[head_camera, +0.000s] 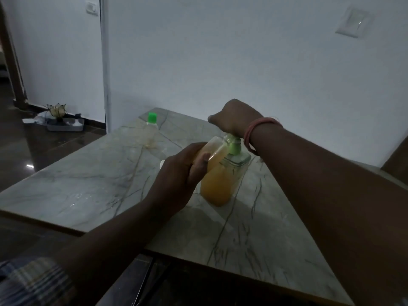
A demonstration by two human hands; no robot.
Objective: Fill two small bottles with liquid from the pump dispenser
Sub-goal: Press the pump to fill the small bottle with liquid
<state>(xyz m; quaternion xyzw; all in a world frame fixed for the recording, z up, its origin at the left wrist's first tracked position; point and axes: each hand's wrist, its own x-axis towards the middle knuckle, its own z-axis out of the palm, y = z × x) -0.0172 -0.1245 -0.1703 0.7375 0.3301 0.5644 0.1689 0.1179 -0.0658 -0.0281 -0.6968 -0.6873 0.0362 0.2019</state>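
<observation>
pump dispenser [223,182]: clear body, orange-yellow liquid, green pump collar
held small bottle [215,151]: clear, orange-yellow liquid inside
far small bottle [150,134]: clear, pale yellowish tint, bright green cap
table [92,184]: pale grey marble pattern with dark veins
wrist band [257,131]: pinkish red
sleeve [33,281]: blue and pale checked pattern
wall [242,62]: plain white
floor [44,151]: dark brown, glossy

A marble-patterned worktop [92,186] with dark veins filled the middle of the frame, against a pale wall [220,58]. At upper left a light switch [92,7] sat on the wall, and at upper right a white wall plate [352,22]. On the dark glossy floor [55,149] at left stood a grey tray [66,126] holding a small lotus-shaped ornament [56,110]
</observation>
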